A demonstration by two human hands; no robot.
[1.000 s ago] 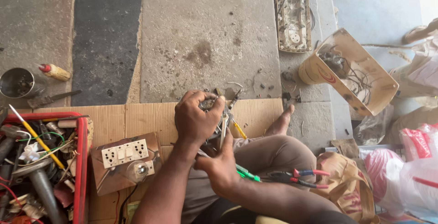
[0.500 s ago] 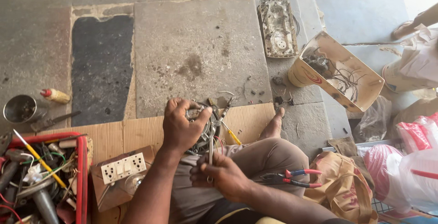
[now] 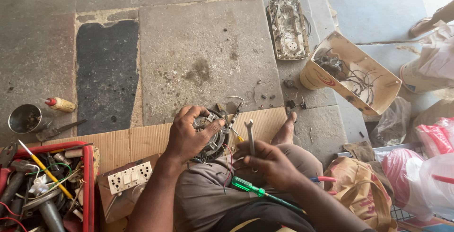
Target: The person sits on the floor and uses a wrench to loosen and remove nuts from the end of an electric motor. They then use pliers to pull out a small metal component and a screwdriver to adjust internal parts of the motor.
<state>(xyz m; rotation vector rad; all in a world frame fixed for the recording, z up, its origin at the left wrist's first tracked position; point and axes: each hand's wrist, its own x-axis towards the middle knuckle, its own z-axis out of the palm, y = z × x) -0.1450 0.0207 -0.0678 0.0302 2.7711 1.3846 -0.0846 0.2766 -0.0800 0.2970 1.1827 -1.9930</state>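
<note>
- The left hand (image 3: 187,135) grips a round electric motor (image 3: 210,137) with a dark ring; its fingers (image 3: 213,127) curl over the top and the thumb side presses the near face, so the motor sits deep in the palm, just above the person's knee.
- Red and thin dark wires (image 3: 228,158) trail from the motor down over the grey trousers.
- The right hand (image 3: 269,163) is closed around the lower shaft of a small open-ended spanner (image 3: 251,135), which stands upright; its head rises just beside the motor's right edge, whether touching it I cannot tell.
- A green-handled screwdriver (image 3: 253,189) lies across the lap, just below the right hand.
- A red plastic crate (image 3: 88,180) at the left holds pipes, wires, a yellow-handled tool and assorted metal parts.
- A white switch-and-socket plate (image 3: 129,177) rests on cardboard (image 3: 137,140) beside the crate.
- A small steel cup (image 3: 23,117) stands on the stone floor (image 3: 208,43), a small glue bottle with a red cap (image 3: 60,104) near it.
- A tilted open cardboard box (image 3: 352,73) holds tangled dark wires; a dirty oblong casing (image 3: 288,29) lies above it.
</note>
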